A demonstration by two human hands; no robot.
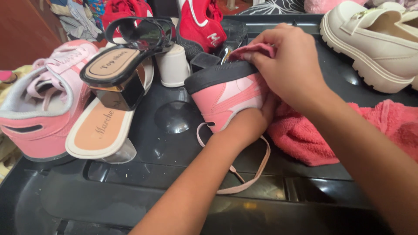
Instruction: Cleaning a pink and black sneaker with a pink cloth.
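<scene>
Against the dark sole edge of the pink sneaker (228, 93), the right hand (289, 65) pressed a fold of pink cloth (257, 48), fingers curled down tight over it. Under the shoe, the left hand (250, 122) cupped the side and heel, fingers wrapped closed around it, tipping it sole-up above the black plastic tray (174, 143). Its loose lace (248, 174) trailed over the tray. Judging by this, wiping was under way on 1 shoe, how clean I could not tell. Just beside lay a pink towel (348, 130); farther left sat the matching pink sneaker (43, 100) and 2 heeled sandals (117, 87), a cream loafer (374, 39) at the right.
</scene>
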